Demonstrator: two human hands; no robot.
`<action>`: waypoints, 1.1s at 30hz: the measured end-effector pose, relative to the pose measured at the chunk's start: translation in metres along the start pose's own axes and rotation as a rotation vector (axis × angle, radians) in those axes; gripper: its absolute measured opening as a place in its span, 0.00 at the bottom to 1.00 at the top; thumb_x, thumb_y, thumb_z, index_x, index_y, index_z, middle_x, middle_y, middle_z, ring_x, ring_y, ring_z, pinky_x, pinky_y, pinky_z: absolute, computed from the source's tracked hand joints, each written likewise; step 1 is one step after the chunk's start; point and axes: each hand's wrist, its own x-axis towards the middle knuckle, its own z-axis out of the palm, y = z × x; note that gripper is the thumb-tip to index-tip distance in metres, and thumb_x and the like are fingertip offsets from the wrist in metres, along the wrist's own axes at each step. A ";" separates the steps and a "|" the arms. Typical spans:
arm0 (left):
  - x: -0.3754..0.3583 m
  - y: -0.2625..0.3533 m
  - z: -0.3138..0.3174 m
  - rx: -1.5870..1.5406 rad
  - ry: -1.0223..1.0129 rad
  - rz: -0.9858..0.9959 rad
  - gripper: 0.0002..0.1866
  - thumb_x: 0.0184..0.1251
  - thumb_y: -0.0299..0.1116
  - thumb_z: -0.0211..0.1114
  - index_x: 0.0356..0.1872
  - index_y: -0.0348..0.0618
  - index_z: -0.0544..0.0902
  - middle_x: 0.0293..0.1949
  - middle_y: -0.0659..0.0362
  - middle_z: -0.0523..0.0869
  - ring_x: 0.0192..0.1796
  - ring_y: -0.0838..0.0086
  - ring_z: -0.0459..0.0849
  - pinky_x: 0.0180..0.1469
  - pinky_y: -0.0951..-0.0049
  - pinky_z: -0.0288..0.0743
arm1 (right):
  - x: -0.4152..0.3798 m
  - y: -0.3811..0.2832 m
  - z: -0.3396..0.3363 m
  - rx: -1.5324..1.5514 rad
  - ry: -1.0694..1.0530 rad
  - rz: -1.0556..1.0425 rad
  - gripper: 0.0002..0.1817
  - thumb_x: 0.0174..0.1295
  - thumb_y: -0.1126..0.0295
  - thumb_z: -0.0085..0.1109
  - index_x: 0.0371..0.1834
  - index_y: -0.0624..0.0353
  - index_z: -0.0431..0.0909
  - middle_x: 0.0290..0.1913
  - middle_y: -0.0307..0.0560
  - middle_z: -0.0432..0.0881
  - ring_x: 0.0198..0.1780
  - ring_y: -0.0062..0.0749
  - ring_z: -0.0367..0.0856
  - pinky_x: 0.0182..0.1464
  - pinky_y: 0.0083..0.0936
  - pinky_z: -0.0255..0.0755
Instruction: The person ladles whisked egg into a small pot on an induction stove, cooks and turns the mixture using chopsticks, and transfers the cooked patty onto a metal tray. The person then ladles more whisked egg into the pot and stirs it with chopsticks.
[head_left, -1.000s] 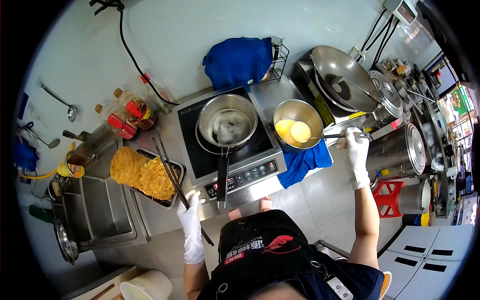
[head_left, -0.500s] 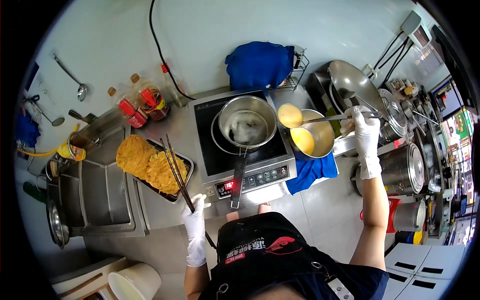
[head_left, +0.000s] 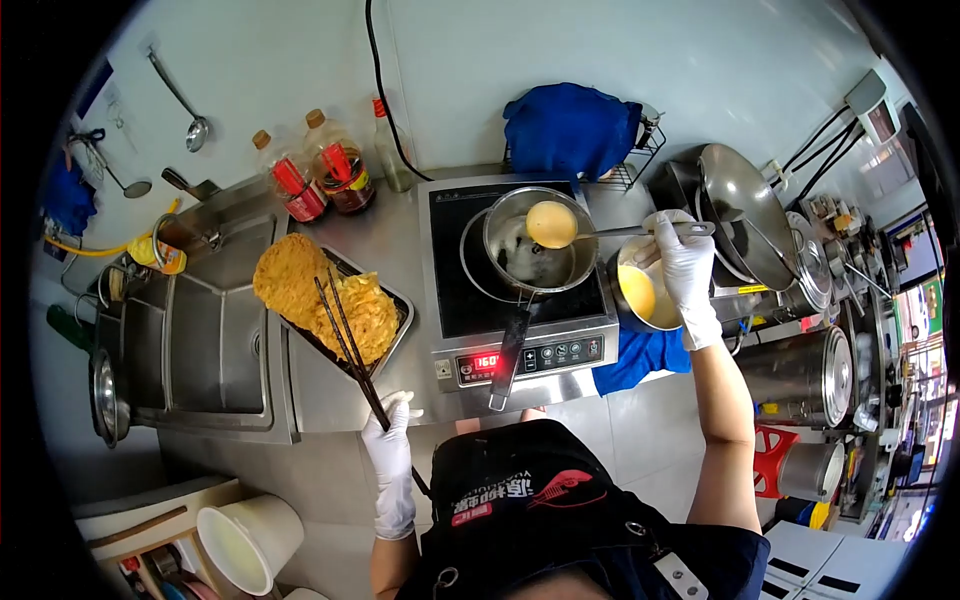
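My right hand (head_left: 688,272), in a white glove, is closed on the handle of a ladle (head_left: 552,225) filled with yellow liquid. The ladle's bowl is over the saucepan (head_left: 503,272) on the induction cooker (head_left: 455,312). Beside the cooker, a steel bowl (head_left: 672,320) holds more yellow liquid. My left hand (head_left: 390,465), also gloved, grips long dark chopsticks (head_left: 352,347) near their rear ends. Their tips lie over golden fried cakes (head_left: 290,280) on a black-lined tray (head_left: 403,325).
A sink (head_left: 215,350) is at the left. Sauce bottles (head_left: 342,170) stand by the wall. A blue cloth (head_left: 570,130) hangs over a wire rack, and another (head_left: 645,362) lies under the bowl. A wok (head_left: 745,200) and a large pot (head_left: 800,375) are at the right.
My right hand has moved left with the filled ladle, from above the steel bowl to above the saucepan. My left hand still holds the chopsticks. The camera view has shifted slightly.
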 end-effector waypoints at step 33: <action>0.006 -0.018 -0.013 -0.082 0.002 -0.018 0.09 0.65 0.26 0.58 0.42 0.31 0.78 0.38 0.55 0.83 0.32 0.74 0.82 0.39 0.77 0.76 | -0.007 -0.010 0.025 -0.080 -0.038 -0.084 0.11 0.63 0.67 0.53 0.31 0.65 0.77 0.17 0.42 0.78 0.16 0.19 0.76 0.19 0.13 0.69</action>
